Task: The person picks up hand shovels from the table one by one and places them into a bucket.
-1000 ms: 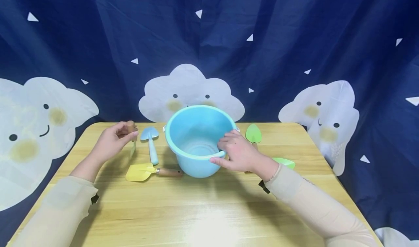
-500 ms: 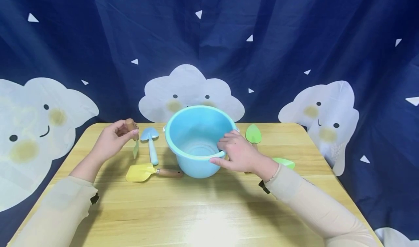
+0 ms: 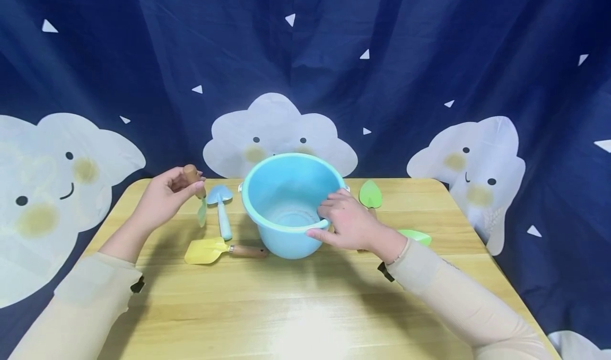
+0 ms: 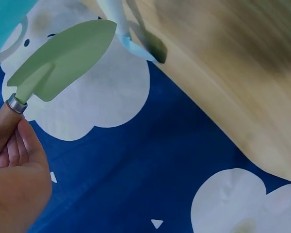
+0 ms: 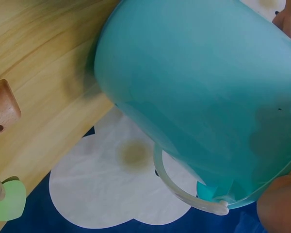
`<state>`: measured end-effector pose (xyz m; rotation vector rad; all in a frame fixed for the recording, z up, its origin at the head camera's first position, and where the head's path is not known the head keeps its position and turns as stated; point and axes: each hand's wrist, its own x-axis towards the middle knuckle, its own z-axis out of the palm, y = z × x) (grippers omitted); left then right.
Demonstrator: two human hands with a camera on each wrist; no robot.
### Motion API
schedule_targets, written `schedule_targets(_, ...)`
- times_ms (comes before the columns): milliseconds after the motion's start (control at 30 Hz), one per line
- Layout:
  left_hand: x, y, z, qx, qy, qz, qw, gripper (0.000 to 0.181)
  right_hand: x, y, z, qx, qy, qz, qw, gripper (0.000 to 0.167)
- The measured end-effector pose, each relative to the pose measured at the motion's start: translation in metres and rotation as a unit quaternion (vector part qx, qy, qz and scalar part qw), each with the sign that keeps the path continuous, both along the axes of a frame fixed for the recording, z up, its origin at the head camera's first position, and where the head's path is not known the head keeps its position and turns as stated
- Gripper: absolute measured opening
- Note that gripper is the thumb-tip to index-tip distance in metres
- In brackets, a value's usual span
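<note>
Your left hand (image 3: 164, 198) grasped a trowel (image 4: 63, 63) by its wooden handle, the fingers and thumb pinching it, and held it above the table (image 3: 248, 307) near its far left side. The pale green blade pointed downward from your grip. Your right hand (image 3: 346, 219) grasped the near right part of the bucket (image 3: 286, 243) by its rim, with the fingers curled over inside and the thumb outside. The bucket stood on the far half of the table, between your hands, and its white handle (image 5: 179, 191) showed in the right wrist view.

Between the held trowel and the bucket lay a blue trowel (image 3: 222, 214), its blade toward the far edge. Nearer you lay a yellow shovel (image 3: 206, 251), its handle end right by the bucket's base; whether they touched, you could not tell. Right of the bucket lay a green trowel (image 3: 370, 194) and a second green blade (image 3: 416, 237), partly hidden by your right sleeve (image 3: 448, 286).
</note>
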<state>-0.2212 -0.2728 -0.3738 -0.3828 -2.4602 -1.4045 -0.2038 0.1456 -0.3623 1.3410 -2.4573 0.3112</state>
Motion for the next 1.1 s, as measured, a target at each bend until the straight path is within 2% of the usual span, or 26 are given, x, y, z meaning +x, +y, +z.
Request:
schedule_targets(267, 0.005, 0.01, 0.017, -0.01, 0.007, 0.004, 0.9999, 0.022, 0.0, 0.0, 0.001, 0.002, -0.004, -0.001, 1.0, 0.064)
schedule_targets(567, 0.012, 0.023, 0.039, -0.002, 0.017, 0.004, 0.9998, 0.025, 0.0, 0.0, 0.001, 0.0, 0.0, 0.001, 1.0, 0.063)
schedule_targets(767, 0.016, 0.03, 0.05, 0.011, 0.01, 0.008, 0.9999, 0.027, 0.0, -0.001, 0.002, 0.002, -0.004, 0.003, 1.0, 0.063)
schedule_targets(933, 0.019, 0.036, 0.059, 0.023, 0.013, -0.003, 0.9997, 0.026, 0.0, -0.002, 0.003, -0.001, 0.0, 0.007, 1.0, 0.063)
schedule_targets(1100, 0.023, 0.042, 0.072, 0.028, 0.014, -0.004, 0.9995, 0.024, 0.0, -0.001, 0.003, -0.005, 0.003, 0.01, 0.9999, 0.061)
